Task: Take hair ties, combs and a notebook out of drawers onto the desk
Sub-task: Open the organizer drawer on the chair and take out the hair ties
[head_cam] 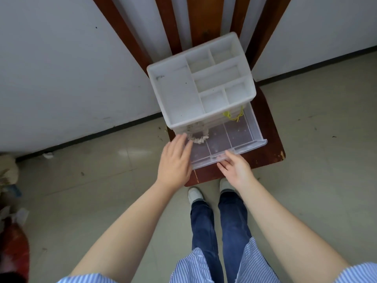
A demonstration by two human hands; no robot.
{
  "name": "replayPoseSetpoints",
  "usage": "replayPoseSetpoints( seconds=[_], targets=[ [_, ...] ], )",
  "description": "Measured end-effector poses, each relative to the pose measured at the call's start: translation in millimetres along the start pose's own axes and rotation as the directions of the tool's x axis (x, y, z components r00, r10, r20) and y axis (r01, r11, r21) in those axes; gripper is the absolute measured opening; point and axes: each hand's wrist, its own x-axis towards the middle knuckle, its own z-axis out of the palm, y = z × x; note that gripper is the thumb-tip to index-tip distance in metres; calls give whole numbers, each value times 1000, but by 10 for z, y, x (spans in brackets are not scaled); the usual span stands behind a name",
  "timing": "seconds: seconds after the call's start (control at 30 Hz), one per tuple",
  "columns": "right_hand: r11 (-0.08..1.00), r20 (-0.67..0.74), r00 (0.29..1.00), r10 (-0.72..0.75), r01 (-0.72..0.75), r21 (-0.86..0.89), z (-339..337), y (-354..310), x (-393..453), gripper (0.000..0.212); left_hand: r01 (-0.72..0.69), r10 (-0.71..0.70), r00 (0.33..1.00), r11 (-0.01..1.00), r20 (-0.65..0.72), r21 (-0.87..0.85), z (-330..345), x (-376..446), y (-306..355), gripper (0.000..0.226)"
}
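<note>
A white plastic organiser [177,94] with an open compartmented top stands on a dark wooden chair seat [267,152]. Its clear lower drawer [240,139] is pulled out toward me. A beige scrunchie hair tie [199,136] lies in the drawer's left section, and a yellow hair tie [234,116] sits at its back right, partly under the organiser. My left hand [175,160] hovers flat over the drawer's left front corner, fingers apart, fingertips near the scrunchie. My right hand [236,167] has its fingers at the drawer's front lip. No comb or notebook shows.
The chair's slatted wooden back [206,19] rises against a white wall [61,68]. My shoes [194,195] and legs stand on the tiled floor just in front of the seat. Bags and crumpled litter [12,221] lie at the far left.
</note>
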Motion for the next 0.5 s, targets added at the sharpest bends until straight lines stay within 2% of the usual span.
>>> replayPoseSetpoints(
  seconds=[0.1, 0.17, 0.2, 0.23, 0.27, 0.33, 0.37, 0.4, 0.43, 0.5],
  targets=[
    [982, -18, 1000, 6, -10, -190, 26, -78, -95, 8, -164, 163, 987, 986, 12, 27, 88, 64, 101, 43],
    [881, -66, 997, 41, -67, -469, 31, -223, -215, 18, -238, 235, 970, 970, 56, 55, 150, 188, 156, 37],
    [750, -85, 996, -8, -50, -659, 31, -324, -291, 19, -252, 246, 966, 965, 73, 79, 162, 268, 180, 35],
    [556, -68, 991, -114, 7, -831, 39, -430, -349, 22, -235, 227, 971, 966, 76, 106, 164, 361, 199, 34],
    [316, 10, 965, -261, 96, -944, 65, -532, -384, 25, -192, 183, 980, 974, 77, 124, 161, 456, 218, 33],
    [-159, 284, 836, -469, 236, -959, 215, -704, -365, 20, -126, 100, 984, 975, 147, 181, 208, 642, 233, 32],
    [-327, 398, 776, -489, 260, -908, 332, -761, -302, 18, -101, 68, 983, 976, 169, 192, 227, 724, 229, 31],
    [-454, 472, 745, -471, 254, -854, 450, -796, -203, 19, -87, 48, 982, 974, 184, 209, 248, 797, 218, 30],
    [-551, 500, 750, -432, 220, -805, 558, -819, -94, 22, -90, 45, 980, 970, 194, 225, 259, 853, 211, 29],
    [-671, 490, 781, -387, 126, -730, 680, -833, 119, 26, -119, 69, 973, 967, 219, 226, 293, 925, 197, 29]
  ],
)
